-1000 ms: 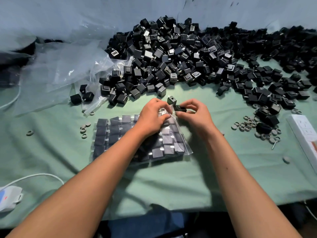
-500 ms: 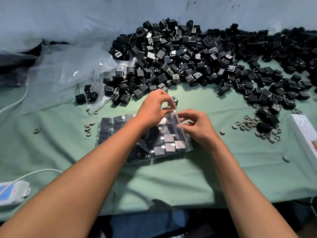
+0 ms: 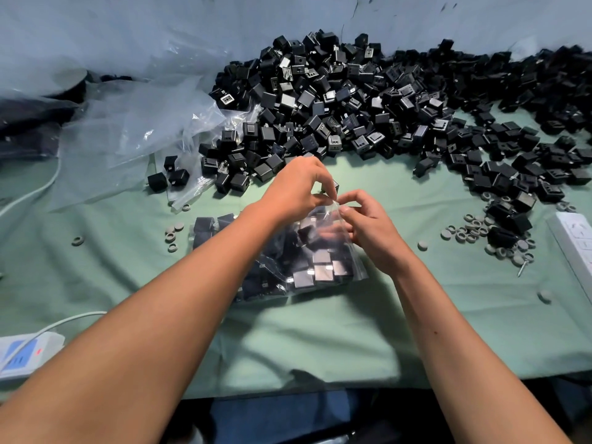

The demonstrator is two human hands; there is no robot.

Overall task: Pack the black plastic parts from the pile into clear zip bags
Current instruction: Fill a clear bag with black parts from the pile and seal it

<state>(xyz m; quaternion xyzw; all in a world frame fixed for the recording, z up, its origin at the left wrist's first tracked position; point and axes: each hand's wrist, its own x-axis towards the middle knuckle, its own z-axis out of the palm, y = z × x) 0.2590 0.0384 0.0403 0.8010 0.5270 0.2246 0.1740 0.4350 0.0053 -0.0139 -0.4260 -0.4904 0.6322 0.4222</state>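
Since the earlier frame, right hand (image 3: 371, 225) rose to the bag mouth. Left hand (image 3: 294, 187): fingers pinched zip bag (image 3: 320, 264) top edge; right fingers pinched likewise. Bag, part-filled, lay mid-tabletop (image 3: 288, 341); pile of black parts (image 3: 368, 104) beyond.

Soft, even, dimmish light; faint shadows, wide-angle bowing at the edges, slight blur throughout.

pile of parts (image 3: 368, 100): black, some faces glinting silver-grey | zip bag (image 3: 320, 264): clear, black parts inside | table (image 3: 320, 341): pale green cloth | rings (image 3: 471, 230): grey | loose plastic sheeting (image 3: 128, 129): clear, whitish sheen | power strip (image 3: 573, 238): white | backdrop (image 3: 128, 27): pale blue-grey | device (image 3: 22, 354): white with blue panel
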